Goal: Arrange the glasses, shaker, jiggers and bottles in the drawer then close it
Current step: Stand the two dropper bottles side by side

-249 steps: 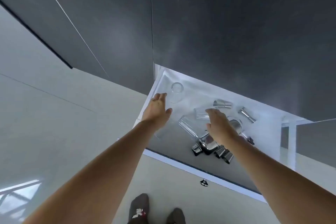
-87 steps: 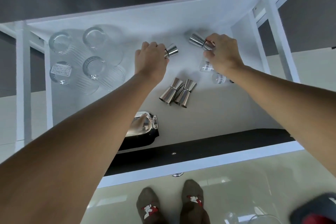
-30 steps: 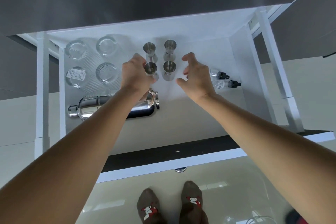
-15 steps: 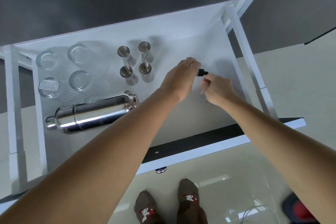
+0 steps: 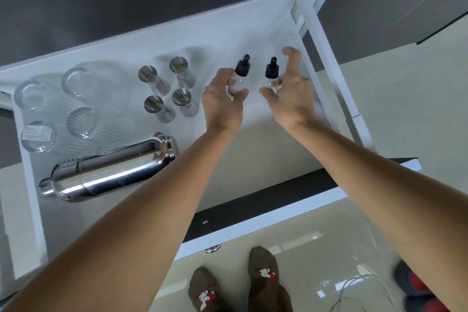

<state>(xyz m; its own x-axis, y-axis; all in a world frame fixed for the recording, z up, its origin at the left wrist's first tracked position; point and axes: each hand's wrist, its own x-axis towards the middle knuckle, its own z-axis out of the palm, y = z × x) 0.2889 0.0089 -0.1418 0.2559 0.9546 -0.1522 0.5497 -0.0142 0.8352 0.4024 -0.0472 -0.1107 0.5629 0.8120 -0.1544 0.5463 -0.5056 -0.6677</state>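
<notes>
- Half a second ago we had both hands bunched over the dropper bottles, which lay low on the drawer floor; now the two bottles stand upright side by side in the right part of the drawer (image 5: 255, 33).
- Our left hand (image 5: 222, 101) is curled loosely around the left bottle (image 5: 240, 76), thumb and fingers at its clear body; we cannot tell whether it still presses it.
- Our right hand (image 5: 291, 91) is spread wide, thumb near the base of the right bottle (image 5: 271, 74), fingers well off it.
- The glasses, jiggers and shaker lie as they did a moment back.
- Count: four ribbed glasses (image 5: 81, 121) in a square at the left, four steel jiggers (image 5: 154, 106) upright in a square just right of them, one shaker (image 5: 109, 170) lying on its side in front of the glasses, two bottles.
- The drawer is open.
</notes>
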